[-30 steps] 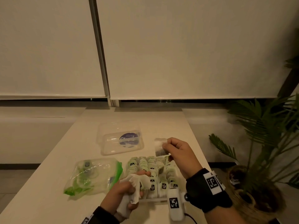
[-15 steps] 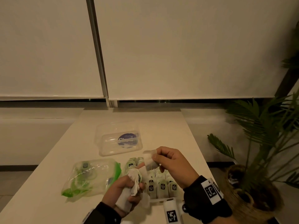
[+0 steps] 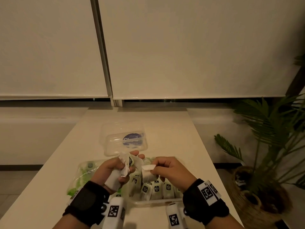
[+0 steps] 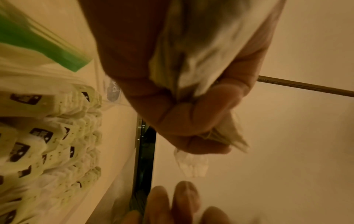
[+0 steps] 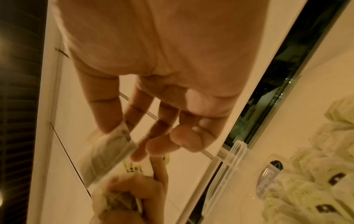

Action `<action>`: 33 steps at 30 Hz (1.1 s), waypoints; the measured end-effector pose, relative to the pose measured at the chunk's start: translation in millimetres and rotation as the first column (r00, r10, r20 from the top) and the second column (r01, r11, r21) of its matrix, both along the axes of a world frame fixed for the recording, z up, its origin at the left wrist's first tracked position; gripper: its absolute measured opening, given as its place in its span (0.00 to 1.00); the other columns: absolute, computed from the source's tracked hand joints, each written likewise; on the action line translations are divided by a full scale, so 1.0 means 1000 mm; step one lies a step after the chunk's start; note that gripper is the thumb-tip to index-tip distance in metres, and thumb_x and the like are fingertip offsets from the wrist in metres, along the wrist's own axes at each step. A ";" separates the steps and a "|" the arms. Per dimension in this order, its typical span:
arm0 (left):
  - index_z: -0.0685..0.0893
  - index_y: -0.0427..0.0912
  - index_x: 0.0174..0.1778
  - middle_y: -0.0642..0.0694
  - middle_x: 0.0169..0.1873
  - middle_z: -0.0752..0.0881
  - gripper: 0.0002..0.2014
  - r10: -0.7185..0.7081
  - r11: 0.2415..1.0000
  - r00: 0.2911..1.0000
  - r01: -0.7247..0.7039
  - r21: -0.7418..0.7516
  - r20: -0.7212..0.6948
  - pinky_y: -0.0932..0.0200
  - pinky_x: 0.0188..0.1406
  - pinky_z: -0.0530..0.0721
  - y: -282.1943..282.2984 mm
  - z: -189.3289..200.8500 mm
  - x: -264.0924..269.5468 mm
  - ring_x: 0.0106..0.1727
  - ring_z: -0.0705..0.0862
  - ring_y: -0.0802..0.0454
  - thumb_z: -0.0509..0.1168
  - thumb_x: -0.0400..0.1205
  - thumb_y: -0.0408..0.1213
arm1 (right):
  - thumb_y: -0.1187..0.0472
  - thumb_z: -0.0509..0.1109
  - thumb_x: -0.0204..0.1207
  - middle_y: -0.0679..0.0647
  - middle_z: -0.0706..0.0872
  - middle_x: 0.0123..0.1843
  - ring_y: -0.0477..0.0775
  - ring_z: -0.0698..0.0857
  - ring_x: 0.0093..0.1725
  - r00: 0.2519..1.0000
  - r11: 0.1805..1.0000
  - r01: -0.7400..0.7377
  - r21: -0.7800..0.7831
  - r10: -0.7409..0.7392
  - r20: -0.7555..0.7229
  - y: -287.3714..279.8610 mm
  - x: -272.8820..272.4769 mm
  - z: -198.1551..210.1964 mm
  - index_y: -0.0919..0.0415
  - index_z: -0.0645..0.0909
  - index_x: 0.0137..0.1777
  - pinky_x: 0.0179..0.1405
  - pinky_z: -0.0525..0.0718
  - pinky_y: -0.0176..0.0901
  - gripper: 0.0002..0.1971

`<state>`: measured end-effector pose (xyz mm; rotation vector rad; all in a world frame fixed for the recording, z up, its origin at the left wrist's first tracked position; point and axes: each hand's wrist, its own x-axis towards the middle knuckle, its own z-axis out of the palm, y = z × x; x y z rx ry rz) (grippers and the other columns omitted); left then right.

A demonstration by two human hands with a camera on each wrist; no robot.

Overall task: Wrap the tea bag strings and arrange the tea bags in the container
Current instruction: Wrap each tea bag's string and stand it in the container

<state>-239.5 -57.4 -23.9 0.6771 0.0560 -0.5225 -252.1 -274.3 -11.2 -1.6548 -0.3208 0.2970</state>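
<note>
Progress check: clear rectangular plastic container (image 3: 153, 201), bottom centre of the head view on the pale surface (image 3: 165, 129), already holds several rows of white tea bags with dark-printed tags (image 3: 156, 189), standing on edge. Looks mostly filled; can't count the free slots from here. Its clear lid with the round purple label (image 3: 124, 139) lies apart, further up the frame. Crumpled clear plastic bag with green print (image 3: 82, 176) sits lower left, partly behind my wrist; contents unclear.

Left to do, my read: finish the bags in hand, slot them in, then the lid.

My left hand (image 3: 113, 169), centre-left of the head view, is fisted round a bunch of crumpled white tea bags (image 3: 125, 161), fingers curled tight. The left wrist view confirms it: paper squeezed in the palm, one corner poking out below. Held above the container's left end.

My right hand (image 3: 170, 169), just right of centre, pinches one white tea bag (image 3: 147, 171) between thumb and forefinger at its folded top edge; the bag hangs below over the rows. Remaining fingers (image 5: 107, 106) look loosely extended in the right wrist view. String not visible, so can't tell if it's wrapped.

Both wrists raised off the surface, hands close together but not touching.
</note>
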 end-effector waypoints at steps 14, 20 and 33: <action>0.83 0.25 0.60 0.23 0.42 0.80 0.27 -0.153 0.967 0.925 0.067 0.246 0.348 0.63 0.28 0.74 0.012 0.015 -0.003 0.25 0.77 0.46 0.70 0.64 0.33 | 0.65 0.68 0.72 0.50 0.75 0.25 0.41 0.70 0.23 0.999 0.991 -0.003 -0.136 0.008 0.034 0.014 -0.009 0.010 0.68 0.80 0.31 0.28 0.69 0.35 0.10; 0.88 0.28 0.55 0.29 0.33 0.85 0.25 -0.277 0.878 0.855 0.041 0.477 0.438 0.63 0.20 0.76 0.001 0.031 -0.019 0.19 0.76 0.47 0.63 0.61 0.26 | 0.56 0.71 0.77 0.52 0.77 0.24 0.43 0.71 0.20 0.987 0.982 0.061 -0.180 -0.087 -0.137 0.023 -0.007 0.008 0.61 0.85 0.30 0.21 0.66 0.35 0.15; 0.92 0.38 0.49 0.48 0.67 0.85 0.21 -0.213 0.801 0.795 -0.191 0.567 0.568 0.52 0.54 0.87 0.003 0.014 -0.053 0.71 0.81 0.49 0.65 0.61 0.36 | 0.68 0.64 0.79 0.52 0.70 0.25 0.47 0.71 0.23 0.915 0.945 0.223 0.239 -0.119 -0.384 0.027 -0.013 0.002 0.61 0.77 0.32 0.16 0.67 0.37 0.13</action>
